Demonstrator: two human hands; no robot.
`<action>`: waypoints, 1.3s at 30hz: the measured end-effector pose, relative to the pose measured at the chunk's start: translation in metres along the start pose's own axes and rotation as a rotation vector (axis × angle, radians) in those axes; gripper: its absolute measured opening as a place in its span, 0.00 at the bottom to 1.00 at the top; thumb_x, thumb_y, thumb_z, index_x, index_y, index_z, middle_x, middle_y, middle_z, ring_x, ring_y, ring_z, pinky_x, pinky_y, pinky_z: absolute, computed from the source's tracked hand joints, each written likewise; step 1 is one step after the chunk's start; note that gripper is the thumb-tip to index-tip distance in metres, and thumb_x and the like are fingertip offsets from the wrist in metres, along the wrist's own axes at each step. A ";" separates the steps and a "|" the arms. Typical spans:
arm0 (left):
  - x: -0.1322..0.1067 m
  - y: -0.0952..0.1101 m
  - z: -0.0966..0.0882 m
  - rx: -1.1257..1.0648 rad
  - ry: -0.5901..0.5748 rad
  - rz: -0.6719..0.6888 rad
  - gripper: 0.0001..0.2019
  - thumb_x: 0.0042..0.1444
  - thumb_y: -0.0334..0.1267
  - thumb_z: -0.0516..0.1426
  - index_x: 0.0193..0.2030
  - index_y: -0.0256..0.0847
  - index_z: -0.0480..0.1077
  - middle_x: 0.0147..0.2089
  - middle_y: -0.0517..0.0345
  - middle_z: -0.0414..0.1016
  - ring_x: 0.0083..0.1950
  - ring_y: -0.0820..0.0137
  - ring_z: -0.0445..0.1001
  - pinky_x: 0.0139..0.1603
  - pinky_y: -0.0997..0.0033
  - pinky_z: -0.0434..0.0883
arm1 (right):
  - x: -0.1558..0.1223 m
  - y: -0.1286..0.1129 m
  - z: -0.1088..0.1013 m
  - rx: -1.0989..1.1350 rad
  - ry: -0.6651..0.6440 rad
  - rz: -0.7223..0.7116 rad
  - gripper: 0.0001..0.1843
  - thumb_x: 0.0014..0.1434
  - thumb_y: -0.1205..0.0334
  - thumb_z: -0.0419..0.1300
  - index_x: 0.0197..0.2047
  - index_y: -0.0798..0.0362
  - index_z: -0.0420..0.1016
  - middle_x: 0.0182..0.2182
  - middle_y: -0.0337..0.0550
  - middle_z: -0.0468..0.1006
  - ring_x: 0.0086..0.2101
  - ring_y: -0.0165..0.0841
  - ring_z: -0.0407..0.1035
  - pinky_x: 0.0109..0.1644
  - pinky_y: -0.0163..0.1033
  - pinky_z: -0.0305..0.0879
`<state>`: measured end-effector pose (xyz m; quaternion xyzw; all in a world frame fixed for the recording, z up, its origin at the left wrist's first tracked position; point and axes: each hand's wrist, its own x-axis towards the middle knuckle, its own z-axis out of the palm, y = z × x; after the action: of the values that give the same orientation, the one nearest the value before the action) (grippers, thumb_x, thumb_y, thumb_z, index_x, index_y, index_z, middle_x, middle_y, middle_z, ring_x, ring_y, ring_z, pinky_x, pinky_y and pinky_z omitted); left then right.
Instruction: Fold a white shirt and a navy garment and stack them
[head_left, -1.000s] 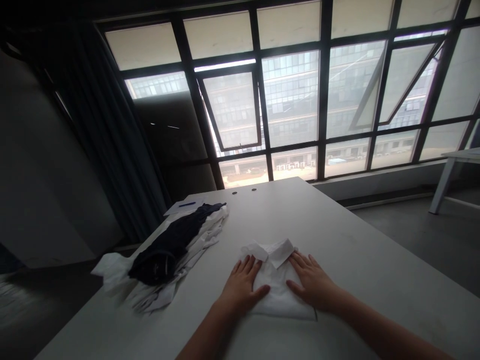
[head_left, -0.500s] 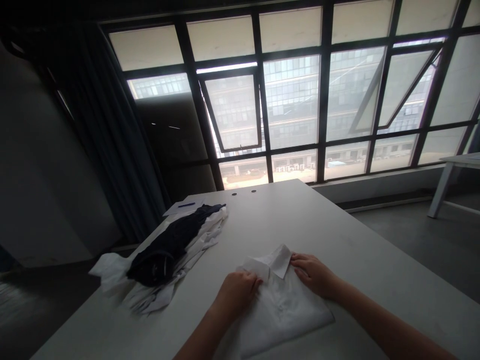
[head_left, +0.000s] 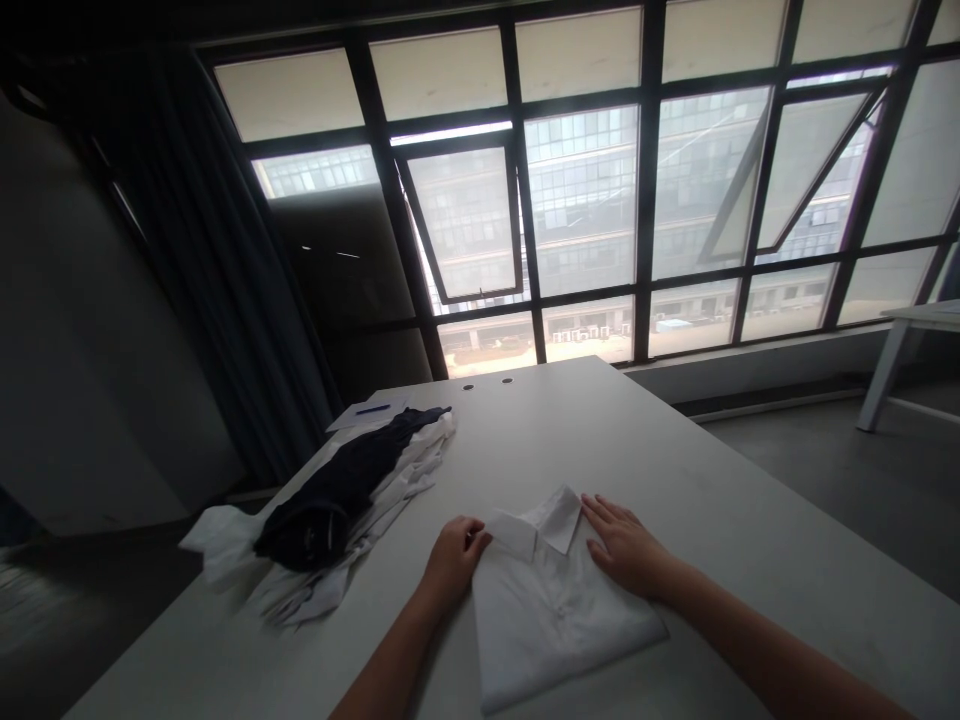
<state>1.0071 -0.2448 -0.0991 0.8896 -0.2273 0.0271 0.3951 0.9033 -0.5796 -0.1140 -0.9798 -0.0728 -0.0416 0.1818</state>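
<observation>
A folded white shirt (head_left: 555, 620) lies in front of me, its pointed collar (head_left: 559, 520) facing the far end of the table. At the shirt's left shoulder is my left hand (head_left: 451, 560), fingers curled and closed on the edge beside the collar. My right hand (head_left: 626, 548) rests flat on the right shoulder, fingers stretched out and the thumb apart. Its fingertips are close to the right collar point. The shirt's lower edge is turned toward me, slightly slanted.
Left on the white table (head_left: 525, 435) is a heap of clothes, a dark garment (head_left: 345, 485) over white ones (head_left: 322, 600). Behind it lies a sheet of paper (head_left: 345, 418) with a blue pen (head_left: 373, 409). Another table (head_left: 892, 360) stands at the right, by the windows.
My left hand has moved left and slightly away from me, off the shirt's front to its left shoulder edge. The right hand's fingers have spread flatter.
</observation>
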 end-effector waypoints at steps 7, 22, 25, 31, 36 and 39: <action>0.010 -0.002 -0.009 -0.159 -0.207 -0.112 0.18 0.52 0.52 0.59 0.36 0.37 0.77 0.31 0.58 0.75 0.34 0.65 0.71 0.36 0.69 0.64 | 0.001 0.001 -0.007 0.025 -0.050 0.055 0.41 0.63 0.47 0.50 0.75 0.51 0.49 0.73 0.43 0.50 0.71 0.44 0.43 0.73 0.51 0.39; 0.008 0.040 -0.029 -0.111 -0.200 0.104 0.22 0.67 0.54 0.49 0.54 0.43 0.74 0.50 0.50 0.76 0.52 0.61 0.73 0.54 0.63 0.67 | 0.030 0.001 -0.027 0.418 0.232 -0.074 0.24 0.59 0.65 0.52 0.58 0.50 0.72 0.51 0.49 0.77 0.50 0.39 0.72 0.56 0.46 0.67; 0.000 0.068 -0.025 0.138 -0.199 0.325 0.16 0.67 0.52 0.53 0.50 0.47 0.76 0.51 0.50 0.75 0.54 0.59 0.71 0.58 0.60 0.63 | 0.037 -0.020 -0.036 0.330 0.162 -0.237 0.21 0.58 0.66 0.54 0.54 0.48 0.75 0.55 0.49 0.73 0.53 0.39 0.68 0.60 0.46 0.63; -0.011 0.093 -0.020 0.347 -0.262 0.530 0.03 0.66 0.38 0.57 0.40 0.45 0.72 0.43 0.57 0.77 0.47 0.65 0.73 0.54 0.63 0.61 | 0.057 -0.052 -0.050 0.066 0.019 -0.211 0.15 0.67 0.55 0.53 0.39 0.52 0.78 0.44 0.48 0.77 0.46 0.38 0.68 0.54 0.43 0.62; -0.017 0.100 -0.025 0.397 -0.323 0.570 0.05 0.67 0.34 0.54 0.40 0.45 0.70 0.37 0.60 0.78 0.38 0.69 0.74 0.54 0.64 0.59 | 0.070 -0.044 -0.046 0.058 0.051 -0.082 0.20 0.67 0.51 0.53 0.32 0.54 0.77 0.36 0.46 0.77 0.38 0.34 0.69 0.45 0.38 0.61; -0.020 0.103 -0.026 0.421 -0.318 0.564 0.04 0.67 0.38 0.55 0.41 0.46 0.71 0.35 0.61 0.78 0.37 0.69 0.75 0.55 0.63 0.58 | 0.068 -0.040 -0.044 0.059 0.049 -0.069 0.12 0.62 0.58 0.57 0.32 0.54 0.77 0.33 0.45 0.78 0.34 0.33 0.69 0.40 0.37 0.60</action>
<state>0.9488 -0.2789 -0.0140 0.8470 -0.5110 0.0423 0.1405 0.9615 -0.5503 -0.0516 -0.9696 -0.1033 -0.0695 0.2106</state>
